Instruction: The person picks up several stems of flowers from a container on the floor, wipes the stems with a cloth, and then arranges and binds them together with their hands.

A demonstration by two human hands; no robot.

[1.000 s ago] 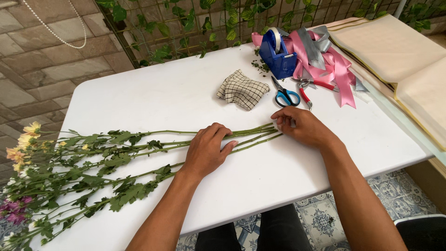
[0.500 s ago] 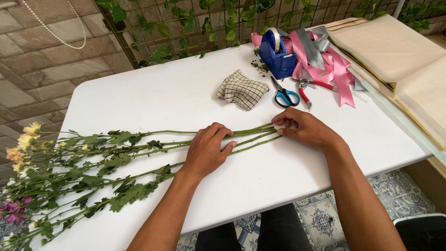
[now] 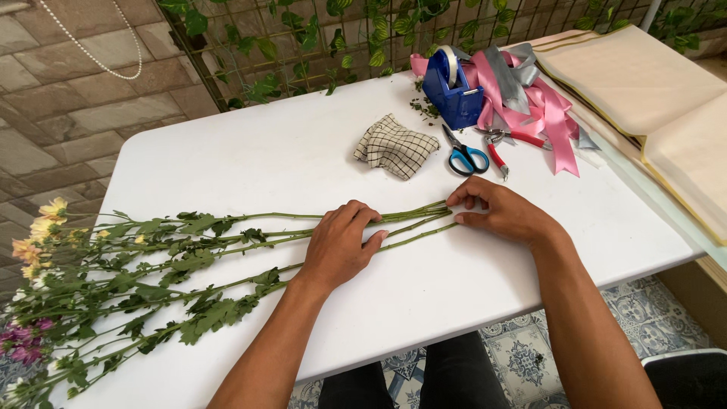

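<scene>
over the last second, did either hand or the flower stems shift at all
Barely. The right hand has crept slightly toward the cut ends of the flower stems, fingertips resting on them. The left hand still lies flat over the stems; nothing was picked up or let go. The stems, checked cloth, scissors and tape dispenser stayed put on the white table.

Table (image 3: 250, 151) is looking smooth, matt white plastic; checked cloth (image 3: 395, 147) soft woven; ribbons (image 3: 547, 113) are shining satin; scissors (image 3: 463, 154) w/ glossy plastic handles; stems (image 3: 409, 220) matt green.
</scene>
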